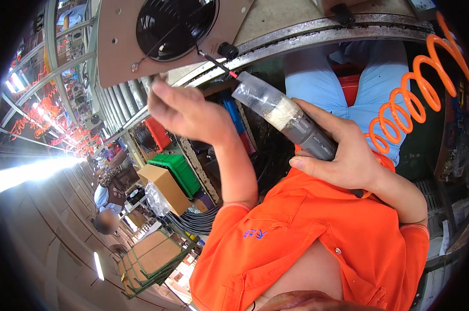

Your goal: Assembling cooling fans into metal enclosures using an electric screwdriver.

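Observation:
My right hand (pixel 343 150) is wrapped round a powered screwdriver (pixel 312 136), a dark grey tool with pale wrapping and a clear plastic sleeve at its front. Its thin bit, with a pink-red collar, points up and left to the edge of a brown panel (pixel 121 52). Set in the panel is a round black bowl-like part (pixel 176 26), with a thin dark wire across it. A small black knob-like part (pixel 227 50) sits by the panel's edge near the bit. My left hand (pixel 185 111) is raised just below the panel's near edge, its fingers smeared by motion.
The panel lies over a metal-railed roller conveyor (pixel 121 103). A coiled orange air hose (pixel 395 111) hangs at the right. Lower left stand a green crate (pixel 178 173), a cardboard box (pixel 164 186) and coiled black hose (pixel 198 222). Across the conveyor, blue-trousered legs (pixel 317 78) show; another person stands far left.

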`<action>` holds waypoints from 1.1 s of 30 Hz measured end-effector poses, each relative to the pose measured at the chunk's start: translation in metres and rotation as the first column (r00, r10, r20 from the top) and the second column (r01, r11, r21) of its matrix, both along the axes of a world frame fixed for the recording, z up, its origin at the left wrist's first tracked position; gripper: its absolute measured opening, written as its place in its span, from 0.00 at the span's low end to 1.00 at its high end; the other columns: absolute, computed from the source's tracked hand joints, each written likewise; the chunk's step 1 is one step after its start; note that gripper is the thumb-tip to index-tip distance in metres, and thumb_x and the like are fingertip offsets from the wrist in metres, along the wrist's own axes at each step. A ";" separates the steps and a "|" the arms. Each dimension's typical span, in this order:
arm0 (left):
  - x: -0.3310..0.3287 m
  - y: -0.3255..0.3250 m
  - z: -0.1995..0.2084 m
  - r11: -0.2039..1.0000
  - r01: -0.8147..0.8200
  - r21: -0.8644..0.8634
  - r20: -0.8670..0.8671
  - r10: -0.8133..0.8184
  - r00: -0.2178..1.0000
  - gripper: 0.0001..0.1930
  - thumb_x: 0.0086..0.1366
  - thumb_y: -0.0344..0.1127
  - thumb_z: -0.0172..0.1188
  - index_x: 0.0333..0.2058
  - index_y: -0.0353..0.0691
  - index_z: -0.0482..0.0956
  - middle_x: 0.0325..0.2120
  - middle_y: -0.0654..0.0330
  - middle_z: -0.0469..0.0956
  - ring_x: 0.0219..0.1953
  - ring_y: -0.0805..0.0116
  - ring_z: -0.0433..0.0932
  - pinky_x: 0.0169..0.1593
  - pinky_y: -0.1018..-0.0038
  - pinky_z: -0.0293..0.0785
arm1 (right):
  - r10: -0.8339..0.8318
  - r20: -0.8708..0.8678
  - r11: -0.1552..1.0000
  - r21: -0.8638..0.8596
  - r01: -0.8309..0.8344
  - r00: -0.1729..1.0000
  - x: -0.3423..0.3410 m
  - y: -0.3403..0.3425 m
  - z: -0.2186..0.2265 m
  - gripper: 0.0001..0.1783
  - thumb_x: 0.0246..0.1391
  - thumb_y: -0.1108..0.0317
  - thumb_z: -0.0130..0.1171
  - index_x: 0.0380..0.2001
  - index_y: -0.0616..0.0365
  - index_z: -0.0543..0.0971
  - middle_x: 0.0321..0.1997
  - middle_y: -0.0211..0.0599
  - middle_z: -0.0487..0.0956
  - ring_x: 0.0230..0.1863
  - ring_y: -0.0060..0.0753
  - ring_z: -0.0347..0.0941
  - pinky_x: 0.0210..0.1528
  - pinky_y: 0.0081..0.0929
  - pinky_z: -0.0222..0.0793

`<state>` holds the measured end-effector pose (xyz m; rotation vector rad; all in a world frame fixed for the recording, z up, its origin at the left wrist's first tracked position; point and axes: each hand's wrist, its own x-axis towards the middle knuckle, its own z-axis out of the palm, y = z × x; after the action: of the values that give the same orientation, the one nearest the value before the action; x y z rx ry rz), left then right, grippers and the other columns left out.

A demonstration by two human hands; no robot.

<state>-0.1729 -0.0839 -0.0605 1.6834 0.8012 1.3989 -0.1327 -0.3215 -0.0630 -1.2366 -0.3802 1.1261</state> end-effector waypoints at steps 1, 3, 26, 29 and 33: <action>-0.008 -0.007 0.000 0.995 0.073 -0.065 0.001 -0.073 0.997 0.18 0.79 0.44 0.51 0.45 0.30 0.73 0.16 0.68 0.63 0.14 0.85 0.54 0.17 0.80 0.48 | 0.007 0.136 1.000 -0.022 -0.004 0.991 0.000 -0.001 -0.004 0.46 0.46 0.63 0.75 0.67 0.67 0.68 0.49 0.56 0.83 0.49 0.47 0.84 0.53 0.34 0.76; -0.012 -0.018 0.003 0.983 0.136 -0.125 0.008 -0.136 0.991 0.18 0.78 0.42 0.51 0.47 0.28 0.74 0.19 0.66 0.67 0.15 0.85 0.55 0.17 0.81 0.49 | -0.006 0.167 1.000 -0.010 0.008 0.986 -0.003 -0.001 -0.005 0.46 0.47 0.65 0.75 0.68 0.66 0.67 0.47 0.48 0.82 0.46 0.35 0.81 0.51 0.29 0.75; 0.010 -0.039 0.010 0.870 0.208 -0.447 0.102 -0.181 0.978 0.14 0.76 0.32 0.49 0.55 0.33 0.72 0.18 0.70 0.61 0.19 0.83 0.57 0.22 0.81 0.54 | 0.149 -0.258 0.989 0.015 -0.150 0.954 0.011 -0.001 0.028 0.49 0.51 0.65 0.72 0.73 0.62 0.61 0.49 0.50 0.76 0.37 0.47 0.79 0.34 0.38 0.77; 0.014 -0.040 0.009 0.832 0.249 -0.496 0.101 -0.229 0.968 0.13 0.75 0.32 0.50 0.53 0.35 0.75 0.17 0.74 0.60 0.18 0.87 0.54 0.22 0.83 0.49 | 0.282 0.820 0.930 -0.361 0.068 0.498 -0.008 0.004 0.040 0.49 0.52 0.70 0.70 0.74 0.58 0.58 0.48 0.45 0.74 0.38 0.47 0.78 0.34 0.39 0.76; 0.012 -0.034 0.009 0.811 0.264 -0.523 0.177 -0.199 0.964 0.12 0.74 0.32 0.51 0.51 0.33 0.76 0.18 0.74 0.60 0.18 0.88 0.53 0.21 0.82 0.48 | 0.358 0.776 0.894 -0.445 0.047 0.519 -0.007 0.007 0.048 0.49 0.51 0.68 0.72 0.73 0.60 0.59 0.49 0.48 0.75 0.41 0.51 0.79 0.41 0.38 0.77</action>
<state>-0.1608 -0.1181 -0.0519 1.1966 0.8017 0.9653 -0.1394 -0.3141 -0.0147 -2.1704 -1.0621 0.6667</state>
